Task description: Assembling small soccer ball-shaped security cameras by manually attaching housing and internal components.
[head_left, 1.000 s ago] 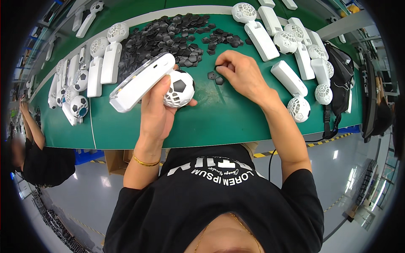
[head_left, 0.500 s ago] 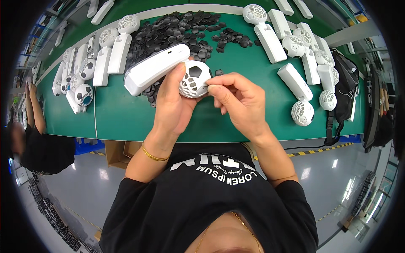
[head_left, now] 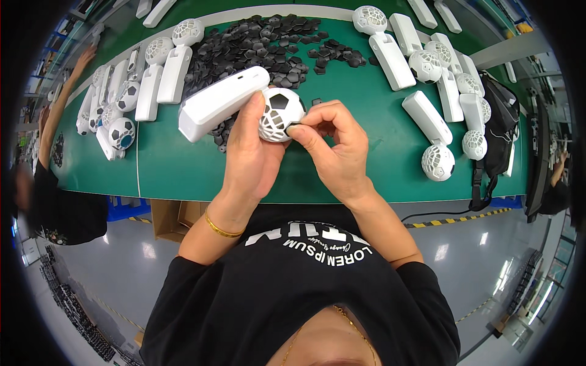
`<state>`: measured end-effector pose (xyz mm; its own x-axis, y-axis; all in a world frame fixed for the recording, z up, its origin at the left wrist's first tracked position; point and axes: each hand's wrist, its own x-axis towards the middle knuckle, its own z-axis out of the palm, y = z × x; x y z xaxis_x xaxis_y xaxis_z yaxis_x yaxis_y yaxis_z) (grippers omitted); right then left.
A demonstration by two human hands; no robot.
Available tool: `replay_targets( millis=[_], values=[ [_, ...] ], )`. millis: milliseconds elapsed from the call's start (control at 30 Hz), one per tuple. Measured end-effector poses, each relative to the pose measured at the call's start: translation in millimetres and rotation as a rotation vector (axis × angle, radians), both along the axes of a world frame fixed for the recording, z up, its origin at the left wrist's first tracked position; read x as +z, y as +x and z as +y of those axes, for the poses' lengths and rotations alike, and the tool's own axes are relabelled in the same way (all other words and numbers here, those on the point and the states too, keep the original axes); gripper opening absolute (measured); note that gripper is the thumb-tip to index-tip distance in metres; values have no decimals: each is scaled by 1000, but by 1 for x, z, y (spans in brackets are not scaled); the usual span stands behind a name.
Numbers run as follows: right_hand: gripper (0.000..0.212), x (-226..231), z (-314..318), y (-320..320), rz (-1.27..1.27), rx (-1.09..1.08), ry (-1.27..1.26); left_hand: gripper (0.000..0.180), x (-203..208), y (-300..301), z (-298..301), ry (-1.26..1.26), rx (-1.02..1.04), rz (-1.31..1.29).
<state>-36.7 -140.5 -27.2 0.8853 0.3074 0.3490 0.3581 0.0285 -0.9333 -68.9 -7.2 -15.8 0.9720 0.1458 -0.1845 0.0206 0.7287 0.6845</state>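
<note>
My left hand [head_left: 251,152] is closed round a white handheld device, gripping it where the round head joins the handle. The device's handle [head_left: 223,102] points to the far left. Its ball-shaped head [head_left: 282,108] has a football pattern, with black pentagons and an openwork white grille. Thumb and forefinger of my right hand [head_left: 337,149] pinch a small black pentagon piece [head_left: 293,129] against the right side of the ball. Part of that piece is hidden by the fingertips. Just beyond my right fingers lies a loose black piece [head_left: 316,102].
A large heap of black pentagon pieces [head_left: 250,46] covers the back middle of the green table [head_left: 378,177]. Similar white devices lie at left [head_left: 174,73] and right [head_left: 390,61]. A black bag [head_left: 499,116] sits at the right edge. A co-worker's arm [head_left: 58,110] reaches over the left end.
My right fingertips have shifted left and slightly down along the ball, and the black piece now shows at the thumb. The device has tilted slightly. The co-worker's arm at left has stretched farther forward.
</note>
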Motion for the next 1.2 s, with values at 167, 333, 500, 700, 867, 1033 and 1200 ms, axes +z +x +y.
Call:
replay_targets(
  millis=[167, 333, 500, 700, 867, 1033, 1200],
  values=[
    [21, -3, 5, -8, 170, 75, -14, 39, -6, -16, 3, 104, 43, -4],
    [27, -6, 10, -6, 367, 176, 37, 44, -5, -28, 10, 197, 89, 64],
    [24, 3, 1, 19, 301, 308, -105, 44, -3, -18, 19, 156, 71, 62],
    [19, -3, -35, 61, -551, -46, -673, 45, 4, -4, 24, 3, 49, 36],
    [16, -18, -35, 72, -723, 73, -811, 49, 5, 1, 25, -72, 35, 15],
    [14, -18, -26, 75, -862, 66, -933, 52, 14, 10, 18, -60, 35, 6],
    [14, -14, -27, 83, -744, 74, -926, 52, 19, 17, 13, -126, 8, 46]
  ],
)
